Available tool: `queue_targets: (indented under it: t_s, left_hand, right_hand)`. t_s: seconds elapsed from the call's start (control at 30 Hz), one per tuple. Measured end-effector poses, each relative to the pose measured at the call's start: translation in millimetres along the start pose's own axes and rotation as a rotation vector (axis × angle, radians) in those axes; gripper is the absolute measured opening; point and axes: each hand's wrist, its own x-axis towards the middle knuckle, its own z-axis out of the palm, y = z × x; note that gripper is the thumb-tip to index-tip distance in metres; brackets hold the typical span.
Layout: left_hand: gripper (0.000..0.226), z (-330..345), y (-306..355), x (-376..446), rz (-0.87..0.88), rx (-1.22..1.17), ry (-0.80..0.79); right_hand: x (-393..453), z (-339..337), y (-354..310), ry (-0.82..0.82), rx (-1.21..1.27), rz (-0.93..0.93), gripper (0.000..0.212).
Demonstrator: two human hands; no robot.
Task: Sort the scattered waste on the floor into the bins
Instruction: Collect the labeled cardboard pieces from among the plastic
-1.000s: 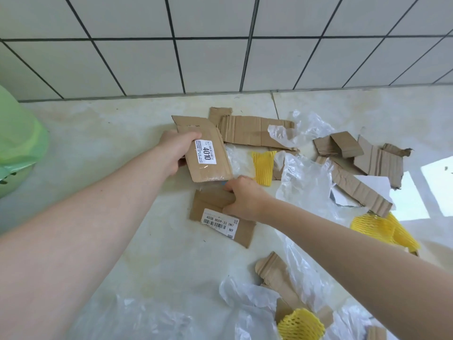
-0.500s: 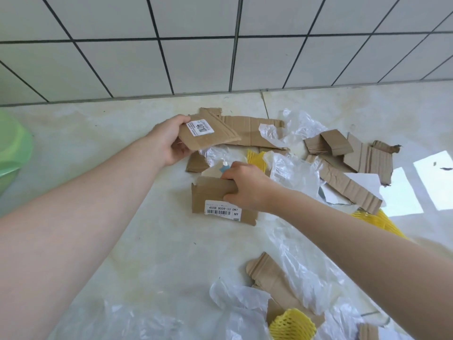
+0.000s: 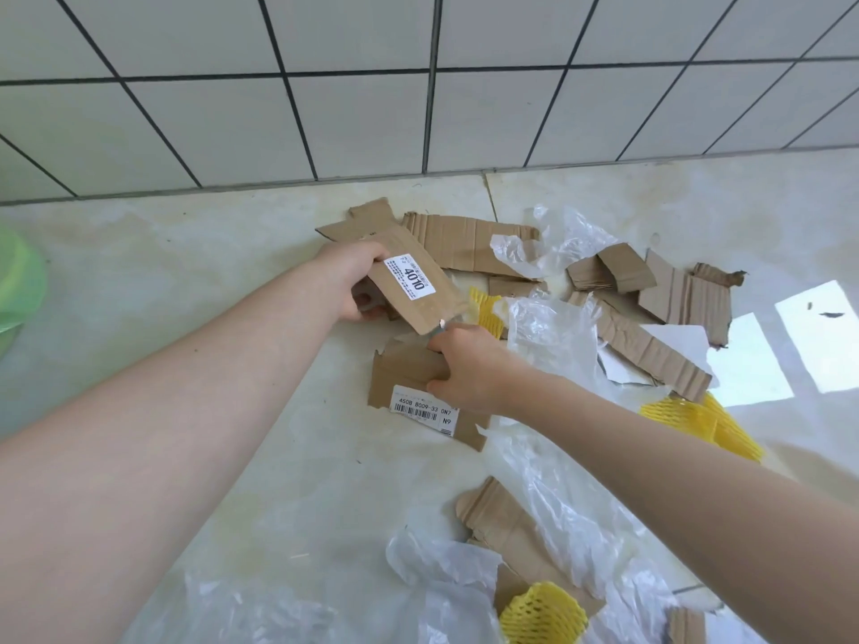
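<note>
My left hand (image 3: 355,281) holds a flat brown cardboard strip with a white "4010" label (image 3: 420,290), lifted off the pale marbled floor (image 3: 209,281) and tilted so its lower end points toward my right hand (image 3: 469,369). My left fingers (image 3: 367,302) are curled around the strip's upper end, thumb over the top face and the rest tucked beneath. My right hand rests on a second brown cardboard piece with a white barcode label (image 3: 418,388), which lies on the floor; the thumb pinches its near edge by the label, and the other right fingers (image 3: 446,339) press together over its top edge. Something small and grey shows at those fingertips, but I cannot tell what it is.

Behind both hands, along the foot of the white tiled wall (image 3: 418,109), lies a long torn corrugated cardboard sheet (image 3: 469,241). To its right are folded cardboard scraps (image 3: 613,274) and a ridged cardboard strip (image 3: 650,350), with crumpled clear plastic film (image 3: 553,332) draped among them. A yellow foam net sleeve (image 3: 485,304) peeks out just beside the lifted strip, another yellow foam net (image 3: 702,420) lies to the right of my right forearm, and a third yellow foam net (image 3: 541,615) sits near the bottom edge amid more plastic and cardboard. A light green plastic bin (image 3: 18,285) shows at the far left edge, well apart from the waste.
</note>
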Motion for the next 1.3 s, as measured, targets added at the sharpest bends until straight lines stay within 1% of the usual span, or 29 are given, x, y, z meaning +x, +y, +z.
queue_targets:
  t_s: [0.1, 0.2, 0.27, 0.3, 0.37, 0.43, 0.47, 0.53, 0.6, 0.63, 0.67, 0.73, 0.8, 0.9, 1.0, 1.17, 1.23, 1.3]
  left_hand:
    - [0.011, 4.1, -2.3, 2.7, -0.01, -0.027, -0.03]
    - [0.002, 7.4, -5.6, 6.9, 0.002, -0.05, -0.034]
    - [0.012, 9.0, -8.2, 10.1, 0.093, -0.021, 0.044]
    - [0.015, 9.4, -8.8, 11.9, 0.175, 0.018, 0.099]
    - [0.011, 10.1, -7.6, 14.9, 0.356, 0.117, 0.161]
    - [0.01, 9.3, -5.1, 16.0, 0.517, 0.29, 0.127]
    - [0.012, 8.2, -4.4, 18.0, 0.568, 0.393, 0.088]
    - [0.019, 2.5, -5.0, 23.6, 0.585, 0.522, -0.003]
    - [0.039, -6.6, -8.9, 30.9, 0.53, 0.602, -0.037]
    - [0.051, -11.7, -12.3, 33.5, 0.499, 0.673, -0.012]
    - [0.057, -17.6, -16.4, 36.9, 0.482, 0.768, 0.02]
    - [0.055, -29.6, -23.3, 36.7, 0.517, 0.969, 0.083]
    - [0.055, -41.2, -26.3, 34.2, 0.578, 1.048, 0.132]
    - [0.052, -61.5, -30.3, 32.6, 0.584, 1.044, 0.218]
    - [0.052, -84.7, -34.2, 31.5, 0.565, 0.973, 0.264]
    - [0.059, -113.6, -47.5, 17.0, 0.415, 0.737, 0.291]
    - [0.053, -121.1, -54.9, 16.0, 0.393, 0.712, 0.298]
    - [0.044, -126.7, -58.6, 15.7, 0.38, 0.676, 0.295]
  right_hand:
    - [0.7, 4.1, -4.2, -0.008, -0.049, -0.018, 0.024]
    - [1.2, 6.2, -6.0, -0.024, -0.08, -0.035, 0.028]
    - [1.5, 7.0, -6.0, -0.029, -0.082, -0.044, 0.027]
    - [1.4, 7.4, -5.9, -0.029, -0.083, -0.046, 0.027]
    - [0.9, 8.0, -5.6, -0.028, -0.091, -0.042, 0.027]
    - [0.9, 9.0, -5.0, -0.029, -0.1, -0.042, 0.028]
    - [1.2, 9.5, -4.8, -0.031, -0.107, -0.043, 0.028]
    - [2.2, 10.2, -4.6, -0.039, -0.128, -0.038, 0.027]
    - [2.8, 10.0, -4.5, -0.056, -0.131, -0.023, 0.025]
    - [2.7, 10.0, -4.1, -0.069, -0.13, -0.013, 0.023]
    - [2.2, 10.2, -3.8, -0.082, -0.133, -0.008, 0.022]
    - [1.1, 11.7, -2.6, -0.092, -0.137, -0.015, 0.018]
    - [0.4, 11.6, -1.8, -0.1, -0.141, -0.026, 0.015]
    - [2.2, 8.5, -1.8, -0.118, -0.146, -0.05, 0.013]
    - [1.6, 4.3, -3.4, -0.119, -0.118, -0.081, 0.009]
    - [-5.4, 0.8, -5.2, -0.11, -0.069, -0.109, 0.012]
    - [-6.0, -3.1, -7.9, -0.073, -0.055, -0.115, 0.013]
    - [-4.2, -10.4, -11.3, -0.041, -0.012, -0.103, 0.02]
